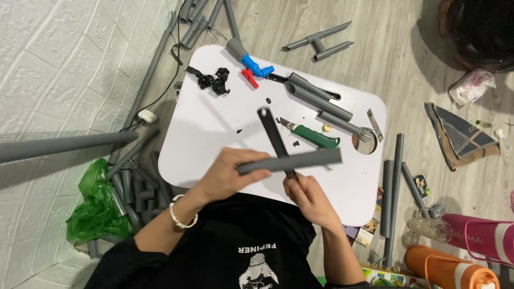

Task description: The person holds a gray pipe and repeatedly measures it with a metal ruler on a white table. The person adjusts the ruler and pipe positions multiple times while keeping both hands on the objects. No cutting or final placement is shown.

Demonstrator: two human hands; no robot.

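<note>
Your left hand (227,174) is closed around one end of a short grey pipe (292,161), fingers wrapped over it, so the pipe runs out level to the right, above the near part of the white lap table (214,128). A silver bracelet (182,214) sits on that wrist. Your right hand (310,198) is just below the pipe's middle, pinched shut on the lower end of a dark flat blade (273,136). The blade slants up and to the left from your fingers and crosses the pipe about midway; the two look to be touching where they cross, though the exact contact is hidden.

Taking the table as your mark: beyond the blade, toward the far right of the tabletop, lies a green-handled knife (316,137), and past that a pair of longer grey pipes (321,101). At the far edge sits a grey fitting with blue and red parts (251,67), and left of it a clump of black scraps (214,80). Off the table's left side a green plastic bag (96,203) is bunched among more pipe pieces on the floor. Off its right side several grey pipes (393,187) lie upright in the view, with an orange bottle (450,270) and a pink bottle (476,238) nearer to you.
</note>
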